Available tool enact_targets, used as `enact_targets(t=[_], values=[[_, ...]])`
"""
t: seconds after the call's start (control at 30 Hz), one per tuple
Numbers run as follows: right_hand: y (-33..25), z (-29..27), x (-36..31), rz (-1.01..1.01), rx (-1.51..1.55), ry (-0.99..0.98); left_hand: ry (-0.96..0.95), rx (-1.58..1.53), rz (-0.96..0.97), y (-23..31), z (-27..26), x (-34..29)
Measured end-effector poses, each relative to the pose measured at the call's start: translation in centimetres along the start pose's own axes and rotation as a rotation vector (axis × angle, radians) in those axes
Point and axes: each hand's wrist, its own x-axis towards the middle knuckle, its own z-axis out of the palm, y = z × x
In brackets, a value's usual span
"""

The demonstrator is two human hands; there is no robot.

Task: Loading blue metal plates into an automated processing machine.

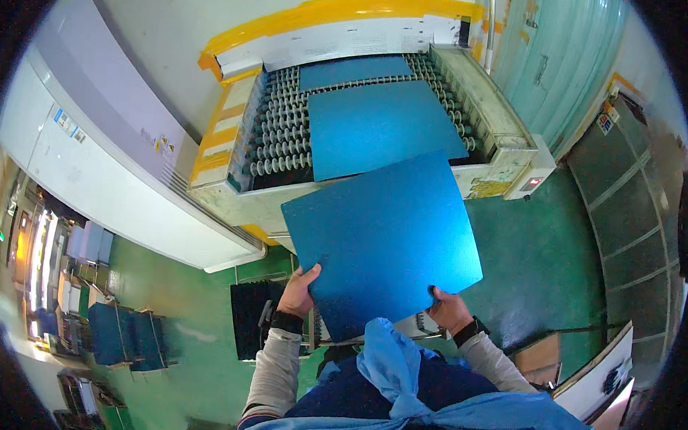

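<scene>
A large flat blue sheet (385, 239) with rounded corners is held in front of me, tilted, by both hands. My left hand (300, 289) grips its left edge near the bottom, thumb on top. On the right edge, near the lower corner, my right hand (448, 310) closes the same way; the fingers under the sheet are hidden. Beyond it, a second blue sheet (381, 125) lies on the roller conveyor (274, 140), partly overlapped in view by the held one. Farther in, a third blue sheet (356, 71) lies by the machine's opening.
The conveyor's pale side frame (484, 106) carries a control box (533, 180) at its right corner. A white cabinet (126, 162) stands left. Dark panels on a rack (253, 318) are by my left arm. Boards (600, 368) lean at lower right, near a grey partition (624, 217).
</scene>
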Motion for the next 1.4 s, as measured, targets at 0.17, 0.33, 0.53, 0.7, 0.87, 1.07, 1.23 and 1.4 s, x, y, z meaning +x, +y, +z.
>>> enact_targets(t=[0.17,0.33,0.53,0.7,0.87,1.07,1.23,1.4], values=[[-0.3,3.7,-1.2,-0.014,0.123,0.110,-0.048,0.078,-0.097,-3.3,-1.9,-1.2],[-0.4,6.3,-1.4,-0.103,0.049,0.074,-0.007,0.068,-0.151,-5.7,-1.9,-5.0],[0.8,7.9,-1.1,0.051,0.123,-0.002,0.089,-0.140,-0.065,-6.3,-2.0,-6.5],[3.9,6.5,-0.8,0.326,0.026,-0.171,0.056,-0.134,0.000,-5.9,-1.2,-6.5],[3.0,10.7,-1.7,0.438,-0.056,-0.124,0.068,-0.135,-0.044,-5.8,-2.8,-6.1],[3.3,10.2,-1.3,0.396,-0.120,-0.021,0.390,0.650,0.041,-10.8,-10.6,-4.5],[3.1,12.0,-1.7,0.367,-0.139,-0.022,0.473,1.350,0.167,-18.0,-18.7,-4.1],[2.4,15.0,-2.2,0.281,-0.222,-0.006,0.533,1.142,0.161,-20.4,-21.9,-3.0]])
